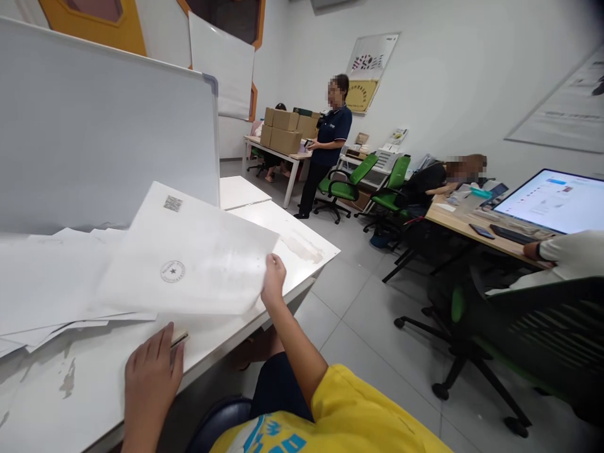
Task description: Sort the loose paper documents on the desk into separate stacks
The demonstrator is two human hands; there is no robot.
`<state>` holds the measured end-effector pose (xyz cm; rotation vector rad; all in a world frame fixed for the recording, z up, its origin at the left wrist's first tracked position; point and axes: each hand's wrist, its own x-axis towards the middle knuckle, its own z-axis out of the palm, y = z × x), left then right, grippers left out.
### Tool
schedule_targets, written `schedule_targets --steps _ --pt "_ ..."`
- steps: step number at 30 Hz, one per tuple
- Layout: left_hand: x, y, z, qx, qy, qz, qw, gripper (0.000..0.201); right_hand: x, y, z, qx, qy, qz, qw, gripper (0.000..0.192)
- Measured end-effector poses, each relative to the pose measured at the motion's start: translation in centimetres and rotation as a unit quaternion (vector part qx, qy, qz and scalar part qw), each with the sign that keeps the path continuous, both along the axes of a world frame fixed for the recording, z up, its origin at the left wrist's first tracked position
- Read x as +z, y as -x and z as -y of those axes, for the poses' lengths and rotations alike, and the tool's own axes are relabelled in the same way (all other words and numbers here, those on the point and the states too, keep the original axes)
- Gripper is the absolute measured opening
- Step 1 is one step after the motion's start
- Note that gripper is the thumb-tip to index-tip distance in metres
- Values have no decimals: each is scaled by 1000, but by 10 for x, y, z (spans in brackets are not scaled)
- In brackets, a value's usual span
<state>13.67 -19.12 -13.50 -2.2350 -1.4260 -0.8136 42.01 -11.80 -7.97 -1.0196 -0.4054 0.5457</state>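
A white sheet of paper (212, 251) is held up at an angle by my right hand (274, 277), its fingers closed on the right edge. It carries a small square code near its top left corner and a round seal with a star. The sheet partly covers a loose pile of white papers (51, 270) on the white table (42, 409). Below the sheet, near the table's front edge, rests my left hand (153, 371). Its thumb and fingers curl around a small beige object (180, 338) with a dark edge, mostly hidden, its kind unclear.
A grey partition board (104, 126) stands behind the papers. Stained patches mark the table. To the right are a green office chair (533, 327), a seated person's sleeve (566, 258) and a desk with a monitor (557, 201). Another person (330, 138) stands near stacked cardboard boxes (283, 131).
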Motion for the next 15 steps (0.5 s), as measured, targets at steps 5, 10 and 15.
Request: schedule_targets --steps 5,10,15 --pt "-1 0 1 3 14 7 1000 45 -2 61 -50 111 51 -44 992 20" --pt "0 0 2 -8 13 14 1000 44 3 129 -85 179 96 -49 978 18" --pt "0 -1 3 -3 8 15 1000 42 10 181 -96 292 142 46 945 28"
